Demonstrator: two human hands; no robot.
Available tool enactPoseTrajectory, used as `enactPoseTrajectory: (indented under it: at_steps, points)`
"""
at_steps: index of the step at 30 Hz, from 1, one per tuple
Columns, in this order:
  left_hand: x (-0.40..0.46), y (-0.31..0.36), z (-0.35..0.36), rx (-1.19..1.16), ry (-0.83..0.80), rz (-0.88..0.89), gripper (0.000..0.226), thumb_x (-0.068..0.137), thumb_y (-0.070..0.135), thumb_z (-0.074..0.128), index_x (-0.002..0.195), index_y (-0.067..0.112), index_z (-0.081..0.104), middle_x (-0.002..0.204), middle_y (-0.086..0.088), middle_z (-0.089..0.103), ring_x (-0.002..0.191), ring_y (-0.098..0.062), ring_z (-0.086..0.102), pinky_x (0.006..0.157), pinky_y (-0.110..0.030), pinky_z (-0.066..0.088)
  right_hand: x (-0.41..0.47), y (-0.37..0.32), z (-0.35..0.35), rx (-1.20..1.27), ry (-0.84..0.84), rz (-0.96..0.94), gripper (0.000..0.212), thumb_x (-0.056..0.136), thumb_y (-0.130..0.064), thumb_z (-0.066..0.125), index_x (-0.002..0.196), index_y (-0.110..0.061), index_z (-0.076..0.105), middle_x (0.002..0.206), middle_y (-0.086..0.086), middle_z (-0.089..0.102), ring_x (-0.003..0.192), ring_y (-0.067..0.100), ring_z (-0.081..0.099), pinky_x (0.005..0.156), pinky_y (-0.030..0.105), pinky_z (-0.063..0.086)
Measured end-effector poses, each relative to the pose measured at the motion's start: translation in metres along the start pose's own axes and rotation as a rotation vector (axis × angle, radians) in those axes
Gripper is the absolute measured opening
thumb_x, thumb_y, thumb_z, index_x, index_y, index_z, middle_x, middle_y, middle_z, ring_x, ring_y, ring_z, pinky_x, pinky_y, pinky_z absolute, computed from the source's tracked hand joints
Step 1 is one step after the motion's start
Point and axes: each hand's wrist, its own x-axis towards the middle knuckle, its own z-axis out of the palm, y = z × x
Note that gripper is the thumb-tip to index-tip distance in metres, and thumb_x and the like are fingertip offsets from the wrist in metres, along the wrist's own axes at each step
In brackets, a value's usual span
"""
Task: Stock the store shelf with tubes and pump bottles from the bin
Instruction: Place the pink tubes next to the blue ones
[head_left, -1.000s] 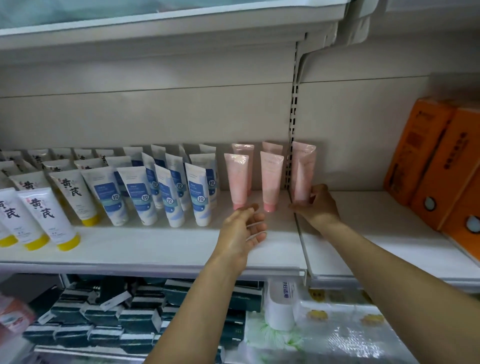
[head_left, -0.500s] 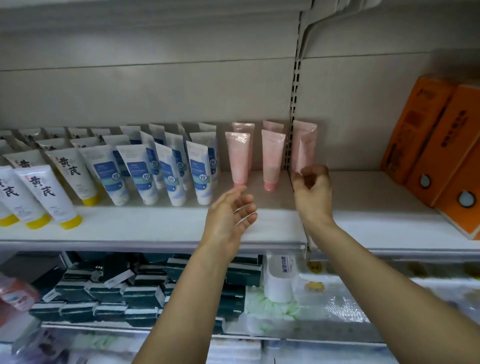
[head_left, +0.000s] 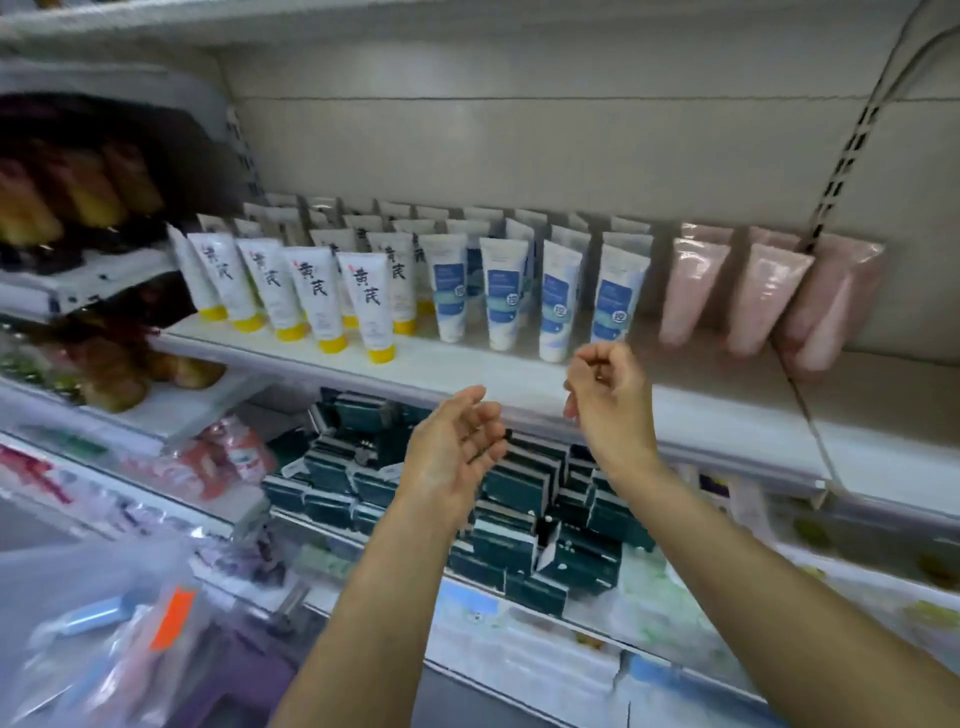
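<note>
— Hands, both empty? Where are they?
— Yes: left hand (head_left: 451, 452) loose and spread, palm up; right hand (head_left: 609, 405) curled loosely around nothing, both in front of the shelf (head_left: 519, 382) edge.
— And the tubes?
— Pink tubes (head_left: 753, 296) stand cap-down at the shelf's right, blue-label tubes (head_left: 556, 301) beside them, yellow-capped tubes (head_left: 322, 296) further left. Bottom left, blurred: a clear bag (head_left: 104, 634).
</note>
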Motion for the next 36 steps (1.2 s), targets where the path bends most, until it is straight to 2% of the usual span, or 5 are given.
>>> enactPoseTrajectory:
  at_steps: [6, 16, 22, 28, 36]
  points:
    - [-0.036, 0.046, -0.111, -0.072, 0.164, 0.051, 0.014, 0.097, 0.017, 0.054, 0.102, 0.012, 0.066, 0.076, -0.004, 0.065, 0.062, -0.016, 0.058, 0.064, -0.029, 0.051, -0.055, -0.006, 0.106, -0.007, -0.206, 0.074, 0.012, 0.096, -0.011, 0.053, 0.088, -0.02, 0.053, 0.073, 0.007, 0.056, 0.05, 0.011, 0.05, 0.049, 0.023, 0.041]
    - [-0.1, 0.092, -0.278, -0.122, 0.415, 0.124, 0.013, 0.093, 0.014, 0.054, 0.085, 0.014, 0.065, 0.063, 0.002, 0.066, 0.054, -0.012, 0.057, 0.058, -0.026, 0.046, -0.161, -0.01, 0.256, 0.038, -0.496, 0.216, 0.014, 0.095, -0.004, 0.051, 0.087, -0.013, 0.057, 0.068, 0.009, 0.056, 0.049, 0.016, 0.049, 0.048, 0.025, 0.041]
    - [-0.127, 0.105, -0.369, -0.209, 0.582, 0.131, 0.011, 0.094, 0.016, 0.054, 0.094, 0.014, 0.065, 0.073, -0.001, 0.066, 0.062, -0.015, 0.059, 0.069, -0.03, 0.049, -0.218, 0.001, 0.329, 0.072, -0.681, 0.299, 0.02, 0.091, 0.004, 0.051, 0.083, -0.013, 0.058, 0.062, 0.002, 0.056, 0.047, 0.011, 0.049, 0.043, 0.02, 0.039]
    - [-0.135, 0.116, -0.441, -0.314, 0.741, 0.145, 0.013, 0.093, 0.015, 0.054, 0.095, 0.012, 0.067, 0.081, -0.002, 0.065, 0.068, -0.017, 0.059, 0.07, -0.03, 0.051, -0.238, 0.017, 0.393, 0.005, -0.882, 0.333, 0.017, 0.09, 0.002, 0.054, 0.088, -0.013, 0.061, 0.069, 0.006, 0.062, 0.051, 0.015, 0.053, 0.047, 0.026, 0.041]
    - [-0.088, 0.141, -0.523, -0.388, 0.859, 0.147, 0.016, 0.095, 0.017, 0.052, 0.096, 0.014, 0.067, 0.08, -0.001, 0.067, 0.067, -0.016, 0.06, 0.066, -0.029, 0.051, -0.227, 0.054, 0.488, -0.08, -1.03, 0.413, 0.013, 0.092, 0.0, 0.053, 0.095, -0.011, 0.06, 0.074, 0.009, 0.06, 0.045, 0.013, 0.053, 0.042, 0.022, 0.041]
